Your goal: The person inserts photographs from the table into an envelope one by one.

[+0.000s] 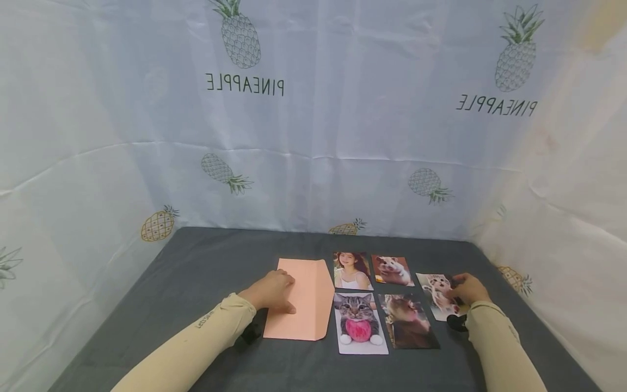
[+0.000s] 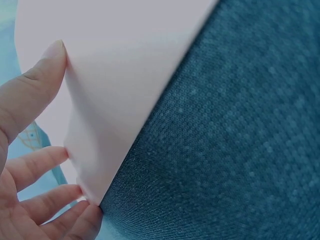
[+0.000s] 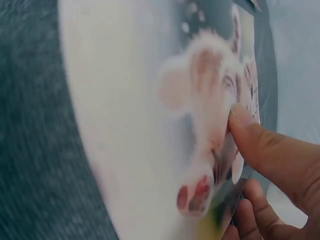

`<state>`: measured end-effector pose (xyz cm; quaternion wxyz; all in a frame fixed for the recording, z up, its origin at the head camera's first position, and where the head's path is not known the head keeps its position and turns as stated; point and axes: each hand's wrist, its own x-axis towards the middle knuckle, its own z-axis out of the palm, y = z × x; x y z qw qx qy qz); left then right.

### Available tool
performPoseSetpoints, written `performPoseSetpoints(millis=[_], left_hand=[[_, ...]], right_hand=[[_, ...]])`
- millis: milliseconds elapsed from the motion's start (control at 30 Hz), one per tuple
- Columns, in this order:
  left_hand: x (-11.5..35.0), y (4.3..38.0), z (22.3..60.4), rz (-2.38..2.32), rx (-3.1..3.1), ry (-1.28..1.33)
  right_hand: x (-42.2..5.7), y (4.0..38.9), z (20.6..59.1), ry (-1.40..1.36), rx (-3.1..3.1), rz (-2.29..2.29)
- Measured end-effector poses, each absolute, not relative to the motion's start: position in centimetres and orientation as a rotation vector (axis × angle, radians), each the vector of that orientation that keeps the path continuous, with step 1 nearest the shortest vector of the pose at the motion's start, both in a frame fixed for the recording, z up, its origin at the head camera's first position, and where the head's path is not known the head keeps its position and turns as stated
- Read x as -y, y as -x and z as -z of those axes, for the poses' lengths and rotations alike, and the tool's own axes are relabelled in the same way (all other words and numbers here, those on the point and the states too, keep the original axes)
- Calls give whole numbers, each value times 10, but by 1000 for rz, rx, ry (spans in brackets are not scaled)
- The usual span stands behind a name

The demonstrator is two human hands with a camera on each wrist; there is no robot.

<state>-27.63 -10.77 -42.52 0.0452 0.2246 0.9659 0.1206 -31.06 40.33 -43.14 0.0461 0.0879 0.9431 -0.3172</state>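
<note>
My left hand (image 1: 272,292) rests at the left side of a pale pink envelope (image 1: 300,299), its fingers spread. In the left wrist view the thumb and fingertips touch the envelope (image 2: 125,65) from its edge. My right hand (image 1: 471,290) pinches the right edge of a kitten photo (image 1: 437,294). In the right wrist view the thumb lies on the face of the photo (image 3: 125,120), and the fingers curl behind its edge.
Between the hands lie several photos: a portrait of a person (image 1: 352,272), a hamster photo (image 1: 393,270), a cat with a pink ball (image 1: 360,326) and a dark brown animal photo (image 1: 409,326). A dark cloth (image 1: 206,261) covers the table. Pineapple-print curtains (image 1: 318,120) surround it.
</note>
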Motion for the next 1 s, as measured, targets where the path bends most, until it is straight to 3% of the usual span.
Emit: performPoseSetpoints(millis=[467,1000], left_hand=[[105,276,426,-441,-2933,-667],[108,277,427,-445,-2928,-644]], right_hand=[[-409,307,435,-230,-2960,994],[-404,293,388,-106,-2931,982]])
